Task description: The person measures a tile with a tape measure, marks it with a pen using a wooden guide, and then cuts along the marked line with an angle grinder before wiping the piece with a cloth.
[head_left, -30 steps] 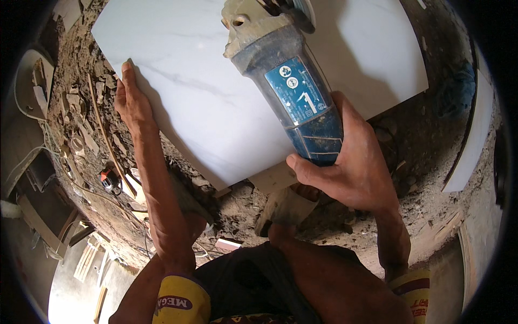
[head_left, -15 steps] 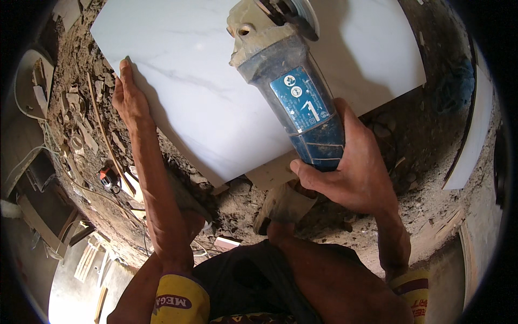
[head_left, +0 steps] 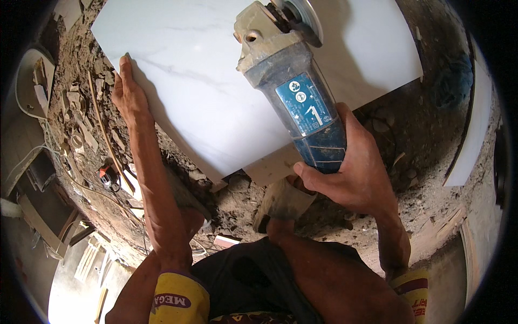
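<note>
A large white tile (head_left: 189,97) with faint grey veining lies before me, a notch cut along its near left side. My left hand (head_left: 129,92) grips its left edge, thumb on top and the other fingers at the edge or hidden beneath it. In my right hand (head_left: 359,167) is a blue angle grinder (head_left: 302,102), held by the rear of its body above the tile. Its dusty head and disc (head_left: 307,21) point away from me, and the disc casts a shadow on the tile. I cannot tell whether the disc spins.
Rough soil with broken tile pieces (head_left: 75,100) surrounds the tile. An orange and black tape measure (head_left: 108,175) lies at the left near a cable. A long white strip (head_left: 469,135) rests at the right, beside blue plastic (head_left: 453,83). My sandalled foot (head_left: 286,202) is close to the near edge.
The grinder has shifted slightly to the right and toward me in my right hand. My left hand keeps its place on the tile's edge.
</note>
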Action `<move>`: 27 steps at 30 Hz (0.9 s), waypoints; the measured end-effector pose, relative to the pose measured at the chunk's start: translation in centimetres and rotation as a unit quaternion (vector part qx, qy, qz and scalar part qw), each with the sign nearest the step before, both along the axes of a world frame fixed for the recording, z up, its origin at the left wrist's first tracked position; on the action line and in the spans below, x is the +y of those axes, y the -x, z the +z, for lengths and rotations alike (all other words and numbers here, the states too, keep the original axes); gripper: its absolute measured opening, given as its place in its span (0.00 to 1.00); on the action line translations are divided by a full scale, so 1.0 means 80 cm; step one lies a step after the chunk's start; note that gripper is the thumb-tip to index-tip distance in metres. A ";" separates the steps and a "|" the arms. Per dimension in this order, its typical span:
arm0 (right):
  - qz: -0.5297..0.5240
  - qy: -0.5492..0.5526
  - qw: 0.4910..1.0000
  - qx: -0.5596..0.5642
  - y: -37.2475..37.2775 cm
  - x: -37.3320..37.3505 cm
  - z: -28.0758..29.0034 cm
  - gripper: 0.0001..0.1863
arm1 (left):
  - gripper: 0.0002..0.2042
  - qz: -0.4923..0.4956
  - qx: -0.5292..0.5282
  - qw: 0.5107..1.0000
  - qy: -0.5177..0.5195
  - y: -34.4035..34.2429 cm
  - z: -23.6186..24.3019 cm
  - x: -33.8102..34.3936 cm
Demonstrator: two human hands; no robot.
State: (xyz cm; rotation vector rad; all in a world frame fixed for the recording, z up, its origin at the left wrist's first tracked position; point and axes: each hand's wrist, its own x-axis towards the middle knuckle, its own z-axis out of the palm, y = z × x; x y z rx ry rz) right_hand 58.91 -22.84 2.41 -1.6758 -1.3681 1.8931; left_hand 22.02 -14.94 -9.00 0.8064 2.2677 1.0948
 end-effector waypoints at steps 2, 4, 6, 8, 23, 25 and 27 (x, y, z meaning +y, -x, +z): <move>-0.006 0.024 1.000 -0.006 -0.002 -0.003 0.001 0.35 | 0.25 0.000 -0.004 1.000 0.000 -0.002 0.003 0.000; -0.008 0.015 1.000 -0.004 -0.003 -0.007 0.000 0.35 | 0.25 -0.001 -0.009 1.000 0.001 -0.003 0.002 -0.002; -0.010 0.006 1.000 0.000 -0.004 -0.008 0.002 0.35 | 0.25 -0.009 -0.014 1.000 -0.015 0.003 -0.001 -0.002; -0.005 0.032 0.999 -0.005 -0.005 -0.006 0.005 0.35 | 0.24 -0.005 -0.016 1.000 -0.001 0.007 -0.001 0.000; -0.008 -0.008 1.000 -0.012 -0.013 -0.029 0.006 0.37 | 0.29 -0.006 -0.004 1.000 0.010 0.009 -0.004 -0.003; -0.007 -0.005 1.000 -0.014 -0.014 -0.030 0.006 0.37 | 0.36 -0.021 -0.008 1.000 0.013 0.010 -0.002 -0.003; -0.006 -0.003 1.000 -0.017 -0.015 -0.032 0.006 0.37 | 0.36 -0.016 -0.002 0.999 0.042 0.012 -0.001 -0.002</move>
